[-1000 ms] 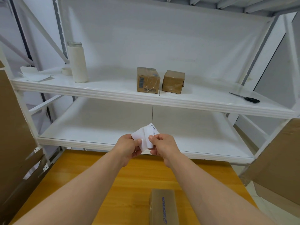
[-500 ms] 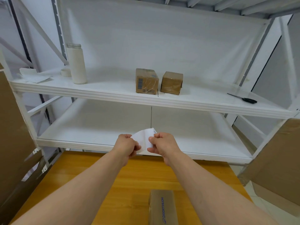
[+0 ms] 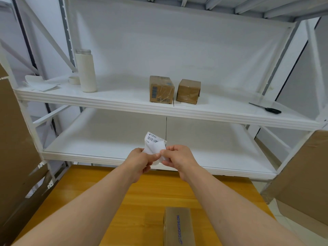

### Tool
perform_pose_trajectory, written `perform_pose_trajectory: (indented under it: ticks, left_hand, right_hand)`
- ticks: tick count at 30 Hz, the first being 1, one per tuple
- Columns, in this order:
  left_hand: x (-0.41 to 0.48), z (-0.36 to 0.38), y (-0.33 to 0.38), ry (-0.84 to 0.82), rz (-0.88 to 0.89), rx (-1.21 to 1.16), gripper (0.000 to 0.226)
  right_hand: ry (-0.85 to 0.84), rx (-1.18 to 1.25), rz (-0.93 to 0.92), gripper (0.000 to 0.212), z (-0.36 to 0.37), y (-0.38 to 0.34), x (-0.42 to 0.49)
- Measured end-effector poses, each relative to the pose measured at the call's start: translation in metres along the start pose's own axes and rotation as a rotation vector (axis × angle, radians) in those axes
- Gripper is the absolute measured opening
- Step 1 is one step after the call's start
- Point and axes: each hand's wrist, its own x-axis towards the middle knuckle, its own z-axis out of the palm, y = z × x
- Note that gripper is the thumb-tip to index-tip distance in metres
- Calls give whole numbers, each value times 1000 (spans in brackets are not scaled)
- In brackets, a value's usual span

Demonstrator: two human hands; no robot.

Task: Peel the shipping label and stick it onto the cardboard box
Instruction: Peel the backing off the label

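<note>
A white shipping label (image 3: 154,144) with a barcode is held up in front of the lower shelf, bent and partly folded. My left hand (image 3: 140,159) pinches its lower left part. My right hand (image 3: 177,158) pinches its right edge, thumb and fingers curled on the paper. Whether the backing has come apart from the label I cannot tell. A cardboard box (image 3: 178,226) with blue lettering lies on the wooden table (image 3: 142,201) below my arms, at the bottom edge of the view.
A white metal shelf unit (image 3: 159,110) stands behind the table. Its upper shelf carries two small cardboard boxes (image 3: 161,89) (image 3: 188,91), a white bottle (image 3: 86,71), a tape roll (image 3: 74,80), papers (image 3: 41,84) and scissors (image 3: 268,108). Flat cardboard sheets (image 3: 301,174) lean at both sides.
The label has been turned and bent, so its barcode side now faces me. Both hands have stayed close together in front of the lower shelf.
</note>
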Motion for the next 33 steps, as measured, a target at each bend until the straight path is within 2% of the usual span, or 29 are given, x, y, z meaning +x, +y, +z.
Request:
perform_pose_trajectory:
  ticks: [2, 11, 16, 20, 28, 33]
  left_hand:
    - [-1, -1, -1, -2, 6, 19, 38]
    - [-9, -3, 1, 47, 4, 78, 29]
    - [-11, -6, 3, 114, 1, 104, 35]
    - [-11, -4, 4, 161, 45, 106, 53]
    - [-15, -6, 6, 118, 54, 180, 32]
    - [-18, -8, 10, 69, 10, 148, 33]
  right_hand:
    - [-18, 6, -9, 18, -1, 1, -2]
    - [5, -66, 8, 7, -3, -6, -13]
    - [-5, -126, 3, 5, -2, -11, -20]
    - [-27, -159, -6, 7, 0, -15, -25]
    - [-34, -160, -12, 8, 2, -16, -29]
    - [-24, -154, -7, 8, 2, -16, -28]
